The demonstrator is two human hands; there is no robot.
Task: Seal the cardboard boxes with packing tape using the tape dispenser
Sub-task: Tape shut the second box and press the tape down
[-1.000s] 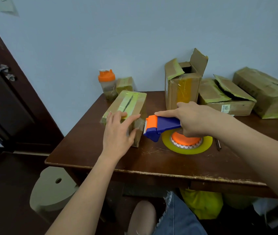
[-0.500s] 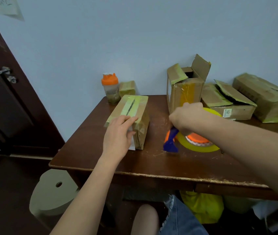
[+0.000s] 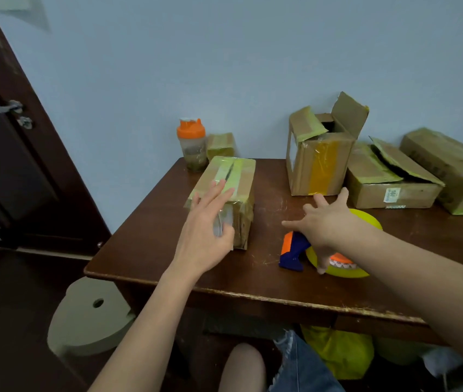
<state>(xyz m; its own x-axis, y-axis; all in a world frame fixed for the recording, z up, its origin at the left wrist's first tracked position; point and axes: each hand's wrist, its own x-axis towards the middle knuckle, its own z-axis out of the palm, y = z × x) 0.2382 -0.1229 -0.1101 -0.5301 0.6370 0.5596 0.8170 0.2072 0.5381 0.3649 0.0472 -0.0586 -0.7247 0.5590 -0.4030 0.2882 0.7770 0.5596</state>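
Note:
A long taped cardboard box (image 3: pixel 231 176) lies on the brown table (image 3: pixel 168 250) at its left. My left hand (image 3: pixel 207 224) rests flat on the box's near end, fingers straight. The blue and orange tape dispenser (image 3: pixel 292 251) with its yellow tape roll (image 3: pixel 366 222) lies on the table, partly under my right hand (image 3: pixel 328 219). That hand hovers just above it with fingers spread and holds nothing. An upright box (image 3: pixel 318 168) with open flaps stands behind my right hand.
Two more boxes lie at the back right, a flat one (image 3: pixel 388 185) with loose flaps and a long one (image 3: pixel 450 168). A shaker bottle (image 3: pixel 192 144) with an orange lid and a small box (image 3: pixel 220 145) stand at the back left. A dark door (image 3: pixel 4 165) is to the left.
My right hand has set the tape dispenser down on the table and let go, its fingers now spread. My left hand has stayed on the long box.

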